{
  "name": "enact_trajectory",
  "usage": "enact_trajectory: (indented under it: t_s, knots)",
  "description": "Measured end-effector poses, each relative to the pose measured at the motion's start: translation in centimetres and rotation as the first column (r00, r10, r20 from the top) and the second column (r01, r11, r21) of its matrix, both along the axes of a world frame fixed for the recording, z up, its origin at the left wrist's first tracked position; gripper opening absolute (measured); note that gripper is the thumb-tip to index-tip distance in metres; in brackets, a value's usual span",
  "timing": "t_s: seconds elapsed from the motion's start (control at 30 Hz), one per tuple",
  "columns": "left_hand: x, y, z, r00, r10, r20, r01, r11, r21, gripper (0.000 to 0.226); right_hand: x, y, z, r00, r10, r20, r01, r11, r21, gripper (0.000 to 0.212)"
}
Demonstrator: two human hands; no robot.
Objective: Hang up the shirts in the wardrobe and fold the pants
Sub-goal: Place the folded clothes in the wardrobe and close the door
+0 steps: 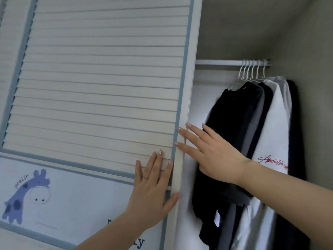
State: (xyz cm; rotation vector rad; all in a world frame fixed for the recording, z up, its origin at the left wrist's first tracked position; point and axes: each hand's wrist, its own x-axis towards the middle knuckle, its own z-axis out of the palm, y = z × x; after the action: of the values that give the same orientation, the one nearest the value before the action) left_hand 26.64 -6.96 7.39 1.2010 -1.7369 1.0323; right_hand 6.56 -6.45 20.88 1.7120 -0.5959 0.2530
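Observation:
A white louvred wardrobe door (100, 87) with a blue trim fills the left of the view. My left hand (153, 190) lies flat on it near its right edge, fingers straight. My right hand (209, 150) reaches across with spread fingers, the fingertips touching the door's edge. Inside the open wardrobe, several shirts hang on white hangers from a rail (216, 62): a black shirt (232, 141) in front, a white one with red lettering (275, 134) behind it, and a dark one at the far right. No pants are in view.
The door's lower panel carries a blue giraffe drawing (25, 195) and dark lettering. The wardrobe's grey side wall (313, 87) stands right of the clothes. The rail is bare to the left of the hangers.

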Motion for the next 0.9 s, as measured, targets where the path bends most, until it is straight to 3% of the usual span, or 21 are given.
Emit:
enact_trajectory:
  t_s: [0.2,0.53,0.9]
  knots:
    - [-5.5,0.2,0.0,1.000,-0.011,0.005,0.011,1.000,-0.006,0.073,-5.4,1.6,0.2,1.000,-0.024,0.019,0.023,0.999,0.043,0.081]
    - [-13.2,0.3,-1.0,0.981,-0.021,0.193,0.034,0.997,-0.068,0.074,-14.5,3.8,0.2,0.996,-0.093,0.011,0.092,0.995,0.047,0.080]
    - [-22.5,0.6,-1.2,0.983,-0.082,0.162,0.090,0.995,-0.045,0.073,-22.9,5.5,-0.8,0.976,-0.214,0.029,0.215,0.975,-0.059,0.062]
